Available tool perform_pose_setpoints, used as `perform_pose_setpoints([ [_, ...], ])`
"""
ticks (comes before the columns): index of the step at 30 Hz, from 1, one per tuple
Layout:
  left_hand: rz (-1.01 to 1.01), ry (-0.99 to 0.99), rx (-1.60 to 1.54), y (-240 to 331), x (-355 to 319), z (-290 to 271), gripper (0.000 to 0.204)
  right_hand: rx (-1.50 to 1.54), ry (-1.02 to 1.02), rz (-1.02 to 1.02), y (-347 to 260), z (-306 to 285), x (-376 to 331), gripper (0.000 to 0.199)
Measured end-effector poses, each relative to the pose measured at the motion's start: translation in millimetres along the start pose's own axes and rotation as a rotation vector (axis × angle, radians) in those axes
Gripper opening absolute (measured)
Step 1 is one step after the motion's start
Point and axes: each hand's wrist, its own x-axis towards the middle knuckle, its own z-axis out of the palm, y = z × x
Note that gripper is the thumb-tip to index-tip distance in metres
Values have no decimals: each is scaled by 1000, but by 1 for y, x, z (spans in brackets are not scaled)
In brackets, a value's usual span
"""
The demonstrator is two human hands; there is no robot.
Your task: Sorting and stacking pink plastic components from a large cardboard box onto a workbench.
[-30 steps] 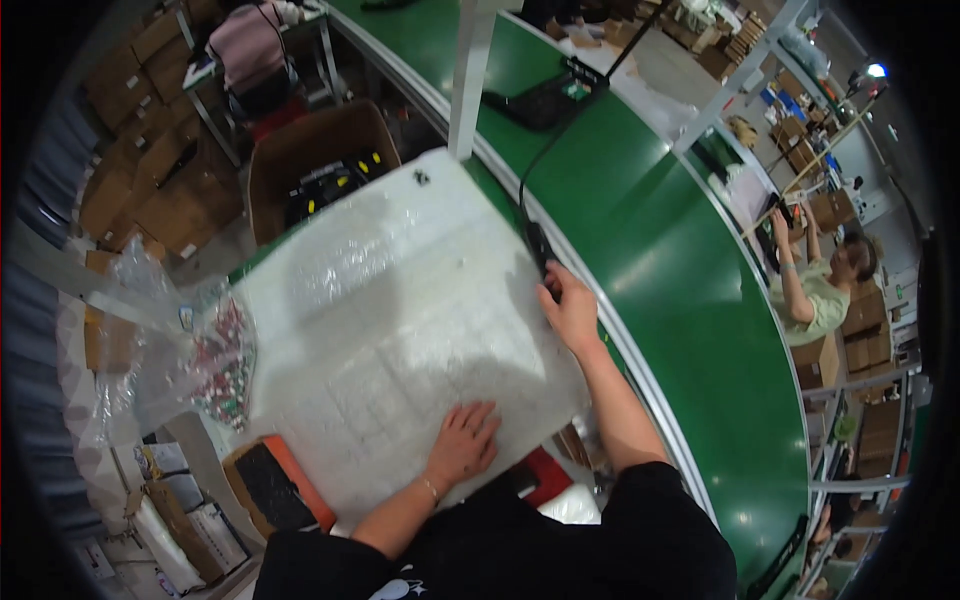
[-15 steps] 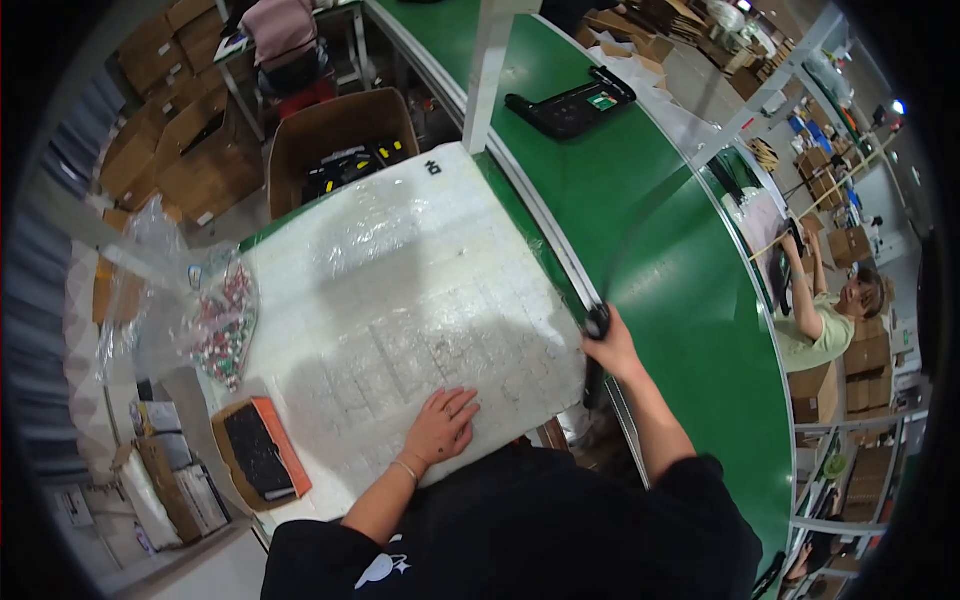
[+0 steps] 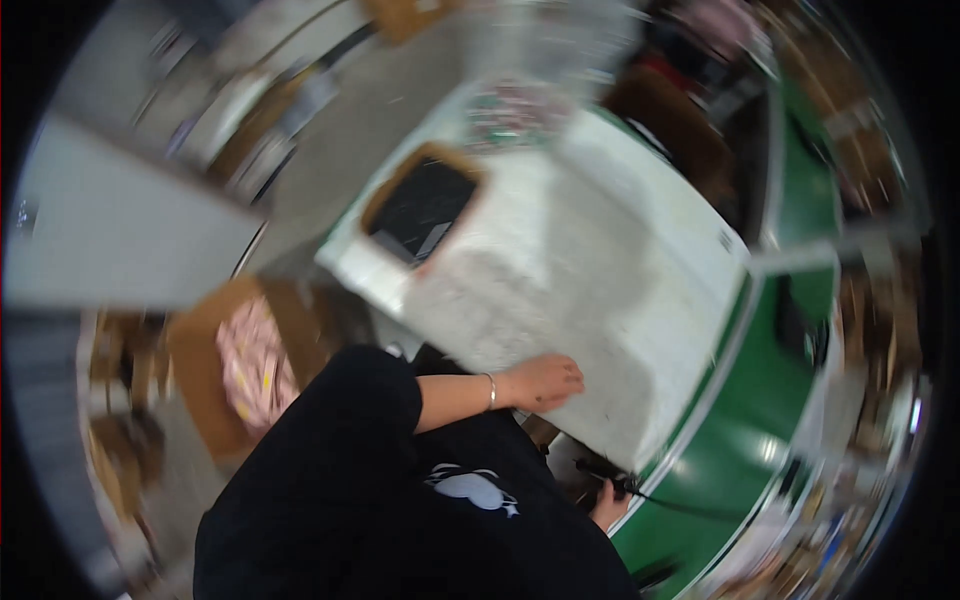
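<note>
My left hand (image 3: 545, 383) rests near the close edge of a white foam-topped board (image 3: 690, 300). Its fingers are loosely bent, blurred by motion, and nothing shows in them. Lower right, beside the board's corner and the green belt, my right hand (image 3: 608, 505) is closed on a black stick-shaped tool (image 3: 600, 472). A thin dark cord (image 3: 685, 507) runs from there across the belt. The tool's exact kind is too blurred to tell, and part of the right hand is hidden by the black shirt.
An open carton of black flat pieces (image 3: 420, 210) stands on the board, with a clear bag of small coloured parts (image 3: 515, 115) beyond. The green conveyor belt (image 3: 720, 440) runs along the right. At left is a carton with a pink bundle (image 3: 255, 360). A black frame-like part (image 3: 797, 325) lies on the belt.
The whole view has swung left and blurred, bringing the floor carton with the pink bundle into sight. My left hand stays at the board; my right hand still holds the black tool, now lower in view.
</note>
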Motion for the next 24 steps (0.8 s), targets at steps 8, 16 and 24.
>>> perform_pose_setpoints([
  [8, -692, 381, -294, 0, -181, -18, 21, -618, -875, 128, 113, -122, 203, 14],
  [16, -2166, 738, -365, 18, -498, 50, 32, -997, -1442, -561, -87, 293, -73, 16],
  [24, -2430, 1147, -77, 49, -582, 50, 69, -759, -1828, -2101, -97, 540, -405, 31],
])
